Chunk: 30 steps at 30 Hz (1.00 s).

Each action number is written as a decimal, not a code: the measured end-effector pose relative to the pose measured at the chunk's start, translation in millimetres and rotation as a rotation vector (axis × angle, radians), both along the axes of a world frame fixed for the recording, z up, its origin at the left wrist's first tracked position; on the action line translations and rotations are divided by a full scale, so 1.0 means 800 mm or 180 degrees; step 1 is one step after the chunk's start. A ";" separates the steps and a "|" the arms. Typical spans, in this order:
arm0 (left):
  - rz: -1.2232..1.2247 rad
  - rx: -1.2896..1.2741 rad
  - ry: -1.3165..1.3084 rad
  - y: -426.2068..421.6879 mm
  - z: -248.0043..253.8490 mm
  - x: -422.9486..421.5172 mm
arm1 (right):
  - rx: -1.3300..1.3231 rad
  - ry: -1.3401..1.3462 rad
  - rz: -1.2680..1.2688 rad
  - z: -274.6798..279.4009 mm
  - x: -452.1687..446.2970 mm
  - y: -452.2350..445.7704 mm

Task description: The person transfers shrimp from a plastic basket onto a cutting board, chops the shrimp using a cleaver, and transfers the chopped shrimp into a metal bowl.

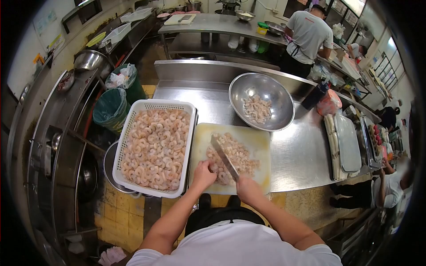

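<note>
My right hand [249, 189] is closed round the handle of a knife [225, 158], whose blade slants up and left over the cutting board [202, 133]. Cut shrimp pieces [238, 153] lie along both sides of the blade. My left hand [204, 175] rests at the board's left part, fingers curled against some shrimp; what they hold is too small to tell. To the left, a white perforated basket [191, 111] is full of peeled shrimp [155, 148]. Behind the board stands a steel bowl [279, 97] with shrimp pieces [257, 109] in it.
Green bins [108, 106] stand left of the steel table [301, 155]. At its right are trays [347, 144], a dark bottle [316, 95] and a pink bag [329, 103]. One person [310, 35] works at a back counter; another [390, 188] is at the far right.
</note>
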State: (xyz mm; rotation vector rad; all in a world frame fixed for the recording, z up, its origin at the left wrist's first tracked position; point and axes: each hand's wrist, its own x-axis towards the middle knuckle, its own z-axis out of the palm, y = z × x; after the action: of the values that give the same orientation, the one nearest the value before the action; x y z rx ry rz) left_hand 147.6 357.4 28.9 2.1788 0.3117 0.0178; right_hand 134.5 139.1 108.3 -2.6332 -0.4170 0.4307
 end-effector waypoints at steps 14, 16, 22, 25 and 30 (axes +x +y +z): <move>-0.0620 0.0719 -0.0355 -0.018 0.047 -0.041 | -0.0208 0.0089 -0.0006 -0.029 0.023 0.003; -0.0668 0.0794 -0.0471 -0.027 0.031 -0.044 | -0.0143 -0.0159 0.0042 -0.029 0.036 0.012; -0.0200 0.0414 -0.0256 -0.022 0.018 -0.034 | -0.0166 0.0124 -0.0309 0.057 0.011 -0.001; -0.0420 0.0521 -0.0190 -0.017 0.028 -0.033 | -0.0072 0.0009 -0.0384 -0.029 0.023 -0.005; -0.0671 0.0653 -0.0469 -0.030 0.043 -0.035 | 0.0208 -0.0159 -0.0316 -0.033 0.031 -0.010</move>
State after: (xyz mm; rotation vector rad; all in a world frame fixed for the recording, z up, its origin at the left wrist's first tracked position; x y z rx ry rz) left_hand 119.3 333.1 63.5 2.3883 -0.0052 0.0957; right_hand 159.0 131.0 81.9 -2.5920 -0.3089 0.3146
